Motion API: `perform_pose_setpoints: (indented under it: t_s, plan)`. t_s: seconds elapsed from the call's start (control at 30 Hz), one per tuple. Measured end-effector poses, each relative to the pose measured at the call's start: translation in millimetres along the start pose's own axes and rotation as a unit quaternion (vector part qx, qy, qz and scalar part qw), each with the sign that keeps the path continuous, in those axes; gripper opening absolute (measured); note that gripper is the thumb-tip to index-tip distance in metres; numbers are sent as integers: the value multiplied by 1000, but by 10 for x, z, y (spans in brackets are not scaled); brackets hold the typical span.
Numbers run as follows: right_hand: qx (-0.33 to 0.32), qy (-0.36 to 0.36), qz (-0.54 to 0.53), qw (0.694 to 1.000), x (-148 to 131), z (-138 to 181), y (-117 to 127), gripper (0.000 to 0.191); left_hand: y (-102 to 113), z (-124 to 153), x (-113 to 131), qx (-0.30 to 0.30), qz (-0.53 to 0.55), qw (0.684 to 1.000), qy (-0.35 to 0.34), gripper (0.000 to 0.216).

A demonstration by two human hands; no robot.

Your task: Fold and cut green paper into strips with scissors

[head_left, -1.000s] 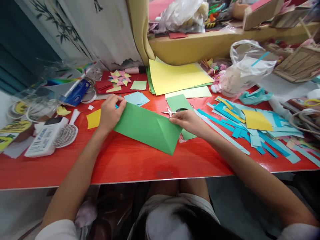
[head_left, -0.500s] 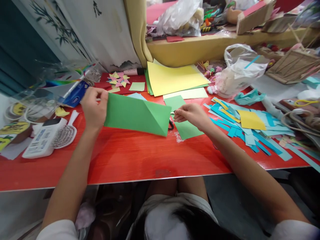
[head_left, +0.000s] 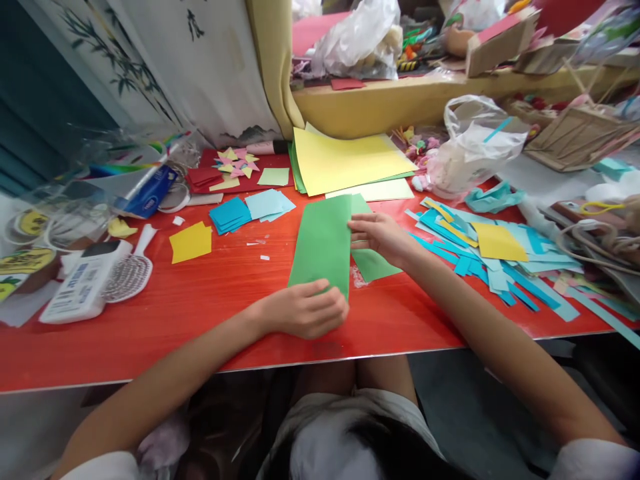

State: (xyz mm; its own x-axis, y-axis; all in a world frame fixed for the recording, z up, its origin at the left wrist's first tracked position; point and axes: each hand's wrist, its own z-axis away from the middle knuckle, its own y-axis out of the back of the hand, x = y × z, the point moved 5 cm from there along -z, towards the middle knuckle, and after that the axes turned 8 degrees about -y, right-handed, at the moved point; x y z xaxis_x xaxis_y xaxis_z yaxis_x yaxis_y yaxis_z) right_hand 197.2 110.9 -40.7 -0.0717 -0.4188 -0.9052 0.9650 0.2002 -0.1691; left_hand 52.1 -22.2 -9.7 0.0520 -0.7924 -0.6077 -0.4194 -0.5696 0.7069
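We see the scene evenly and brightly lit by soft daylight; the glossy red desk (head_left: 210, 320) carries pale sheen along its near edge, and shadows under our hands are faint. Lines bow toward the frame edges, the corners smear slightly, and the centre stays sharp

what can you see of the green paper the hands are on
The green paper is a plain, matte sheet that looks like thin craft paper, showing as a long narrow rectangle; whether it is folded cannot be told. It lies flat on the red table, running away from the person. The left hand presses on its near end, and the right hand touches its right edge near the far end. It partly covers another green piece on its right.
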Motion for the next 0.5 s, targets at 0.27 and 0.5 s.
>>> perform_pose_setpoints:
  t_s: [0.27, 0.5]
  plan:
    - [32, 64, 85, 994, 4, -18, 0, 11, -142, 639, -717, 55, 129, 834, 534, 19]
    - [-37, 47, 110, 992, 32, 25, -111, 5, -346, 1035, -864, 186, 345, 567, 724, 32]
